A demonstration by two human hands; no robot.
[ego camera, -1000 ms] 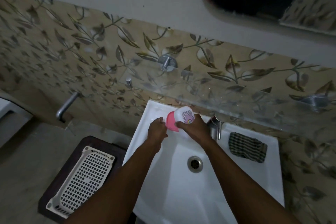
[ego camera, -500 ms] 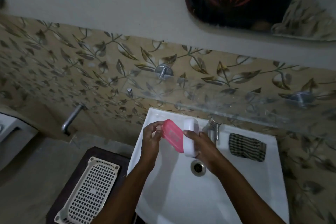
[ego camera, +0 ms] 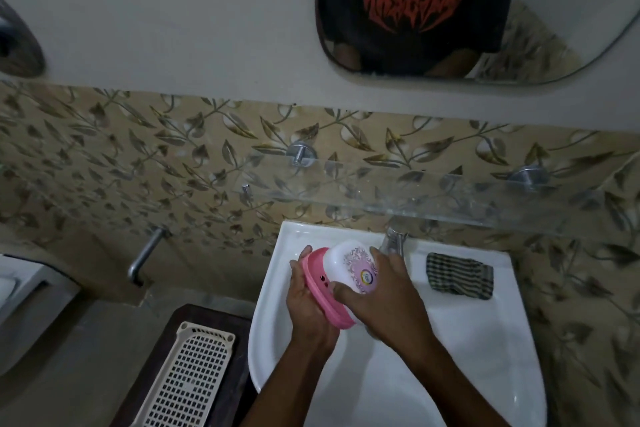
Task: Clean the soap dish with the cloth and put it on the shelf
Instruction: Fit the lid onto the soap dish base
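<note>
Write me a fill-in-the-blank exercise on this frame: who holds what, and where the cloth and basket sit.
1. The left hand holds the soap dish by its ____ half, while the right hand grips the white lid.
2. The striped cloth lies on the rim of the sink, to the ____ of the tap.
3. The cloth is touched by ____ hand.
4. The slotted basket sits to the ____ of the sink.

Missing words: pink; right; neither; left.

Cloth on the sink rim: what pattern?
The cloth is checked, dark with pale lines. It shows best in the head view, the only one.
</note>
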